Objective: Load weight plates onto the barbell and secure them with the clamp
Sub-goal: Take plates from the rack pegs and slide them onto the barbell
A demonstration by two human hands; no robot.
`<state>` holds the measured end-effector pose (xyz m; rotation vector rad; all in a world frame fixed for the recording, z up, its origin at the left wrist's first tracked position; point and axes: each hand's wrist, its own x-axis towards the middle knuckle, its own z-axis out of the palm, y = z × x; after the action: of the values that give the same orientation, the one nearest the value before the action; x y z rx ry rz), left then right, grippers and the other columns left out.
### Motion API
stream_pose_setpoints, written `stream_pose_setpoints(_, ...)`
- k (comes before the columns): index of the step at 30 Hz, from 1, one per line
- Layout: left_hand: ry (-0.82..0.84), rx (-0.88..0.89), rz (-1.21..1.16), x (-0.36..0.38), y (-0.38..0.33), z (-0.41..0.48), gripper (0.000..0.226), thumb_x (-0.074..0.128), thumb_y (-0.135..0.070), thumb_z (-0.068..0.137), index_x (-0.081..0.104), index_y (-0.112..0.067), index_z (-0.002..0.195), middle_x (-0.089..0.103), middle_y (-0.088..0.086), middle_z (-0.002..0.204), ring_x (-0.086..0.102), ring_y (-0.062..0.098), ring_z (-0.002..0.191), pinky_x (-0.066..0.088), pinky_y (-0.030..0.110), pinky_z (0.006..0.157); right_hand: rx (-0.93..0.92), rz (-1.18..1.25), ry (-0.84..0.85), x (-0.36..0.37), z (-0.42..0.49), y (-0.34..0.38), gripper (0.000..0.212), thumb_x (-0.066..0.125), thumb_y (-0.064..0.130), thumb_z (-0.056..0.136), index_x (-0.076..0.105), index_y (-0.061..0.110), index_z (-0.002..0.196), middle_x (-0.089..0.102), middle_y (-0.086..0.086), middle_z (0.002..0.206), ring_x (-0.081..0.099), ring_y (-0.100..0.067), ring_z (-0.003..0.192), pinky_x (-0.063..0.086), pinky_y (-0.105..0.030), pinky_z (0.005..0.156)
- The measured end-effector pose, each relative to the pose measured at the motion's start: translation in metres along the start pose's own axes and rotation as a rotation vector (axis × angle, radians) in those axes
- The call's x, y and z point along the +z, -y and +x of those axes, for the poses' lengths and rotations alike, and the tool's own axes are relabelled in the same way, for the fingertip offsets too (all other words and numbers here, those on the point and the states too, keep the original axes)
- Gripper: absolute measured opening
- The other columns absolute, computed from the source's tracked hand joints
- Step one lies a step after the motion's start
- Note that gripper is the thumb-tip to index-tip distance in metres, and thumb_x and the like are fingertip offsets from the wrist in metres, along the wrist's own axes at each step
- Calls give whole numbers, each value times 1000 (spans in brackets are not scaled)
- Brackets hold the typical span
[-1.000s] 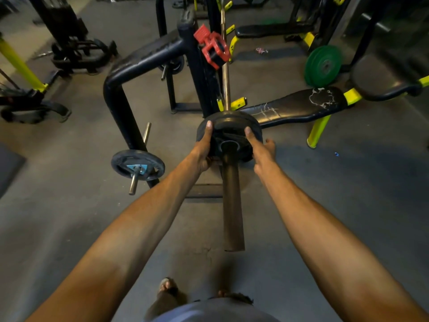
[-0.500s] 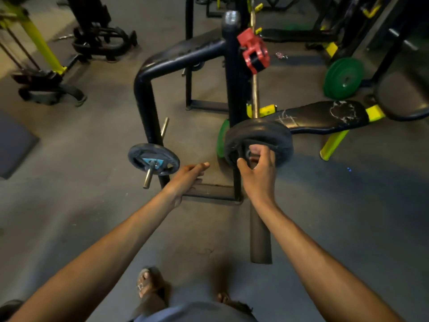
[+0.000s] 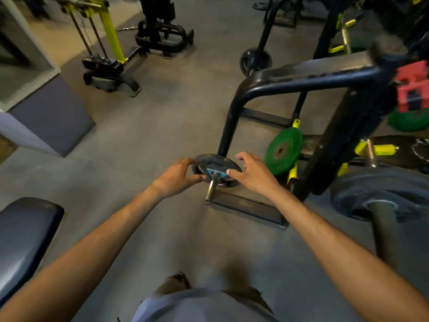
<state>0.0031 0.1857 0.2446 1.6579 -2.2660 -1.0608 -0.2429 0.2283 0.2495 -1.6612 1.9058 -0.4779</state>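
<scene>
A small black weight plate (image 3: 217, 165) with a blue label hangs on a steel storage peg (image 3: 211, 188) of the black rack (image 3: 301, 86). My left hand (image 3: 176, 176) curls around the plate's left rim, thumb near the hub. My right hand (image 3: 253, 174) is at its right side, fingers spread, only the thumb touching the face. At the far right the barbell sleeve (image 3: 383, 231) carries a larger black plate (image 3: 380, 189). A red clamp (image 3: 412, 89) hangs on the rack's upright, above that barbell.
A green plate (image 3: 284, 151) sits on a yellow peg just right of my right hand. The rack's base bar (image 3: 248, 206) lies on the floor below the peg. A dark bench pad (image 3: 23, 238) is at lower left. Other machines stand at the back.
My view has swung left from the barbell to the storage peg. My right hand left the loaded plate, and both hands have come onto the small plate on the peg.
</scene>
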Motion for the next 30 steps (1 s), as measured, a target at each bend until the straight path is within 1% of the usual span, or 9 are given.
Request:
stream_pose_setpoints(1, 4, 7, 63, -17, 16, 4, 70, 71, -48, 90, 49, -11, 145, 54, 10, 146, 52, 26, 135, 40, 36, 111, -13, -38, 29, 6, 13, 16, 59, 71, 52, 86, 54, 23, 134, 55, -6, 138, 58, -26, 124, 48, -40, 103)
stream_pose_setpoints(3, 10, 34, 187, -50, 44, 14, 78, 69, -55, 88, 45, -11, 149, 49, 12, 152, 48, 29, 139, 39, 41, 114, -36, -111, 72, 15, 40, 46, 68, 69, 54, 88, 49, 22, 144, 52, -7, 144, 53, -27, 131, 46, -41, 104)
stream_pose_setpoints(7, -9, 85, 298, -109, 88, 43, 81, 68, -59, 87, 44, -13, 149, 49, 10, 153, 51, 31, 137, 40, 43, 113, -120, -226, 123, 27, 97, 97, 80, 66, 60, 89, 41, 20, 153, 47, -10, 154, 48, -31, 139, 44, -44, 110)
stream_pose_setpoints(11, 0, 138, 372, -155, 121, 100, 81, 65, -60, 89, 41, -15, 152, 46, 9, 154, 49, 30, 137, 38, 43, 115, -185, -266, 141, 35, 175, 130, 83, 64, 63, 90, 38, 21, 156, 45, -9, 158, 48, -29, 140, 43, -42, 111)
stream_pose_setpoints(14, 10, 130, 387, -186, 140, 161, 81, 64, -61, 89, 40, -18, 152, 45, 7, 155, 48, 29, 138, 40, 45, 115, -200, -267, 150, 41, 252, 140, 83, 63, 64, 90, 36, 23, 157, 44, -6, 159, 47, -26, 142, 43, -42, 111)
stream_pose_setpoints(18, 34, 96, 358, -230, 161, 261, 80, 66, -58, 88, 40, -18, 152, 44, 7, 156, 48, 28, 139, 40, 43, 115, -184, -232, 142, 43, 363, 149, 82, 64, 62, 90, 37, 21, 156, 45, -7, 157, 48, -27, 140, 46, -41, 109)
stream_pose_setpoints(21, 60, 74, 360, -273, 163, 333, 79, 67, -57, 89, 40, -18, 152, 44, 7, 156, 46, 27, 140, 38, 39, 116, -132, -172, 158, 31, 441, 156, 80, 65, 60, 90, 39, 21, 154, 45, -8, 157, 47, -27, 140, 46, -44, 109)
stream_pose_setpoints(25, 38, 72, 356, -330, 160, 433, 77, 66, -60, 89, 42, -21, 151, 45, 6, 156, 48, 27, 139, 40, 39, 114, -38, -90, 134, 6, 538, 170, 77, 66, 58, 91, 42, 19, 153, 45, -8, 157, 46, -27, 141, 43, -41, 110)
stream_pose_setpoints(30, 69, 127, 335, -374, 153, 565, 76, 66, -59, 89, 42, -22, 151, 45, 6, 156, 46, 25, 140, 38, 38, 114, 33, -60, 120, -13, 648, 173, 74, 67, 56, 92, 44, 19, 151, 46, -7, 156, 47, -26, 140, 43, -40, 110)
